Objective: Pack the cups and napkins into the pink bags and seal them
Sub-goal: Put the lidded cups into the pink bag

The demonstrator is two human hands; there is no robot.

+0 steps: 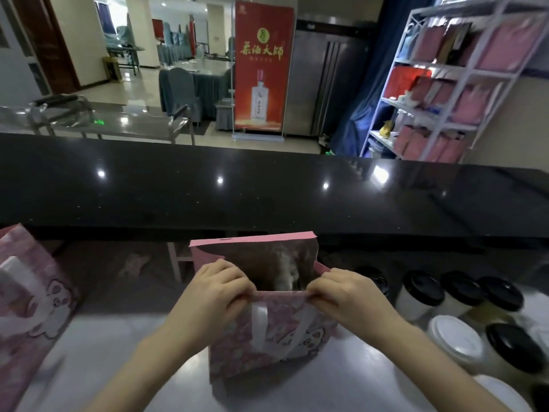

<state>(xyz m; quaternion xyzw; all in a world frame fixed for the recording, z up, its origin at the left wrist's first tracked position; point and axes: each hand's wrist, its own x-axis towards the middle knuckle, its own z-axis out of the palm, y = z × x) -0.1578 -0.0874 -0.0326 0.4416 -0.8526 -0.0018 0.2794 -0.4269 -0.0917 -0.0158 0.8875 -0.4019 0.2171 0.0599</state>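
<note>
A pink bag (pixel 267 346) with a white handle and a cartoon print stands open on the steel counter in front of me. My left hand (pixel 217 289) pinches the left end of its near top edge. At the right end of the same edge my right hand (pixel 347 292) pinches too. The far flap (pixel 252 240) stands upright, and the inside looks brown with something blurred in it. Several lidded cups (pixel 421 292), with black or white lids, stand to the right of the bag. A second pink bag (pixel 26 298) lies at the far left.
A raised black stone counter (pixel 267 191) runs across just behind the bag. The steel worktop (pixel 124 346) shows between the two bags. A white shelf rack (pixel 445 93) with pink and red bags stands at the back right.
</note>
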